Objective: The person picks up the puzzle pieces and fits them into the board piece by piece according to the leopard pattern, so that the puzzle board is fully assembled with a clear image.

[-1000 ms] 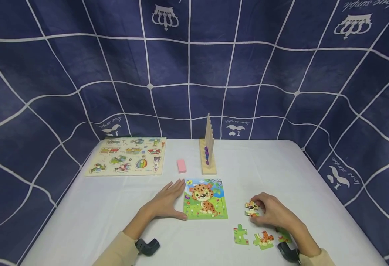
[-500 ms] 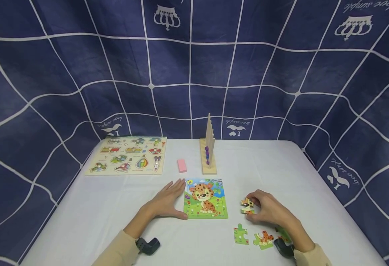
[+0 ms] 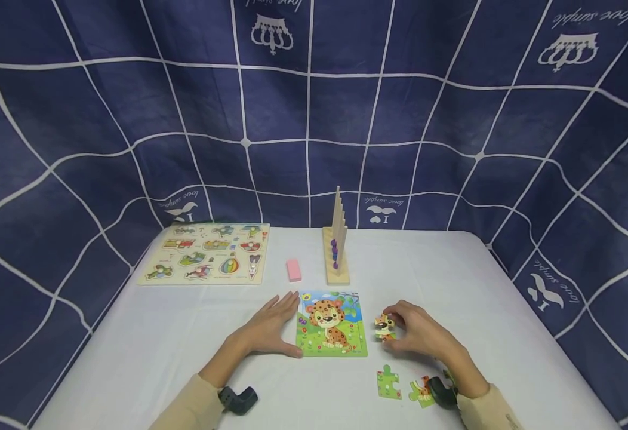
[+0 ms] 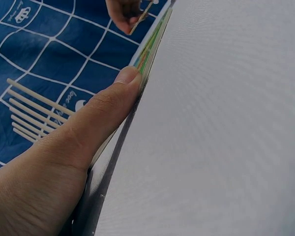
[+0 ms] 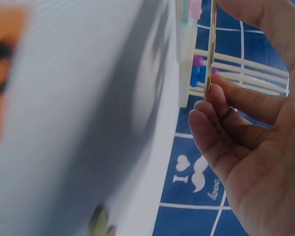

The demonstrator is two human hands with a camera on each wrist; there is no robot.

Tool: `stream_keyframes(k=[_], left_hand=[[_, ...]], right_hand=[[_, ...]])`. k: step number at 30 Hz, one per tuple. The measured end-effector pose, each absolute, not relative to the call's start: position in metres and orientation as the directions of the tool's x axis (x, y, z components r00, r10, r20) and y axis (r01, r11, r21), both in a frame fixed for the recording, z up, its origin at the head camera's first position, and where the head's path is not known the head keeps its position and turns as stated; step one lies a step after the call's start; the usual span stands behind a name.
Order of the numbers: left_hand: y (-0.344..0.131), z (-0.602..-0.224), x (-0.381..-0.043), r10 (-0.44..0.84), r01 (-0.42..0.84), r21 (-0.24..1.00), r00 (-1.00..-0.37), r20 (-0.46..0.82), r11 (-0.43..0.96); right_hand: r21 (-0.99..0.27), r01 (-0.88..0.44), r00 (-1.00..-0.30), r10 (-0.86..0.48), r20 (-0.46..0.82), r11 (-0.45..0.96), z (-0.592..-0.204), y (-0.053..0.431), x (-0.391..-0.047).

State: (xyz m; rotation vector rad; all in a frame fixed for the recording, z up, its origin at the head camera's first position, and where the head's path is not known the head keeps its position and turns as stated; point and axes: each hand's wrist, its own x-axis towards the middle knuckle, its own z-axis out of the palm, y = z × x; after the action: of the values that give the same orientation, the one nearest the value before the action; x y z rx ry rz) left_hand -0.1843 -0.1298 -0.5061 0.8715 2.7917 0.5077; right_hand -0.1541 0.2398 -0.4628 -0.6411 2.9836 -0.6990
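Observation:
A square leopard puzzle board [image 3: 335,325] lies mid-table. My left hand [image 3: 268,328] is spread along its left side, fingertips at the upper left corner and thumb at the lower left one. In the left wrist view the thumb [image 4: 105,110] rests on the board's edge. My right hand [image 3: 421,331] pinches a puzzle piece [image 3: 384,327] showing part of the leopard's face, just right of the board. The right wrist view shows this thin piece [image 5: 211,54] edge-on between thumb and fingers. Below lie a green puzzle piece [image 3: 388,382] and a leopard-body piece [image 3: 420,391], partly covered by the wrist strap.
At the back left is a wooden peg puzzle [image 3: 206,254] with vehicle shapes. A pink block [image 3: 294,270] lies behind the board, and a wooden stand [image 3: 338,278] with upright rods and purple and blue beads stands beside it. Dark blue checked cloth [image 3: 400,107] hangs behind the table.
My right hand has carried the pinched puzzle piece leftward and slightly away from me, closer to the board. The left hand has stayed at the board's left side.

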Motion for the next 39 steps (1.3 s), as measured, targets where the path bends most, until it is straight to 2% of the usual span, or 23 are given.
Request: stream_keyframes(k=[20, 28, 39], left_hand=[[-0.129, -0.504, -0.183, 0.571, 0.511, 0.369, -0.818, -0.069, 0.776], [-0.129, -0.505, -0.183, 0.587, 0.533, 0.36, -0.807, -0.055, 0.766], [-0.13, -0.506, -0.183, 0.583, 0.527, 0.366, -0.811, -0.053, 0.767]], right_hand=[[-0.403, -0.517, -0.846, -0.523, 0.105, 0.755, -0.454, 0.181, -0.178], [-0.415, -0.429, -0.878, -0.478, -0.018, 0.803, -0.458, 0.153, -0.183], [-0.401, -0.421, -0.874, -0.482, -0.059, 0.813, -0.461, 0.136, -0.19]])
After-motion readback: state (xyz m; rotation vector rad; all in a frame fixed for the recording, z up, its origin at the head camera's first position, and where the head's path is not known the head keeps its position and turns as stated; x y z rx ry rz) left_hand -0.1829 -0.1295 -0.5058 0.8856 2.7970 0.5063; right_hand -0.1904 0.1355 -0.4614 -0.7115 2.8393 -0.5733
